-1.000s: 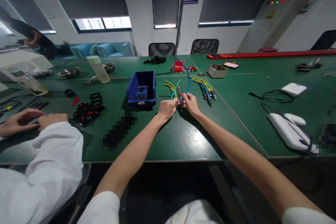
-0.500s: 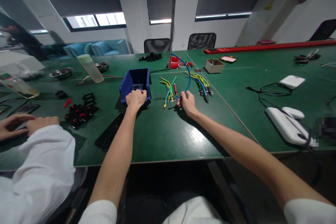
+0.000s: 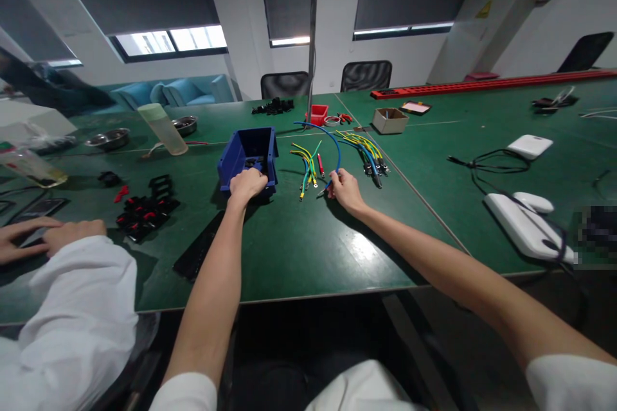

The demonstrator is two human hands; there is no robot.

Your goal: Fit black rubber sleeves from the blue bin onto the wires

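My right hand (image 3: 346, 190) pinches a blue cable (image 3: 338, 153) close to one end, and its metal-looking tip sticks out to the left of the fingers. The rest of the cable arcs up and back to the left. My left hand (image 3: 249, 183) reaches over the front wall of a blue plastic bin (image 3: 231, 153), its fingers curled down inside. What those fingers hold, if anything, is hidden. Small dark parts (image 3: 255, 163) lie in the bin. Between the hands lie several short yellow and green wires (image 3: 307, 164) with lugs and a red pen-like piece (image 3: 321, 165).
Beyond my right hand lies a bundle of yellow and blue cables (image 3: 369, 155). A cardboard box (image 3: 389, 121) and a red bin (image 3: 318, 115) stand farther back. At left are black clips (image 3: 144, 212), a bottle (image 3: 164, 130) and another person's hands (image 3: 53, 237). White devices (image 3: 527, 225) lie right.
The blue cable's far end has swung left and lower, and its near tip shows more plainly. My left hand has stayed at the bin. The view has shifted slightly.
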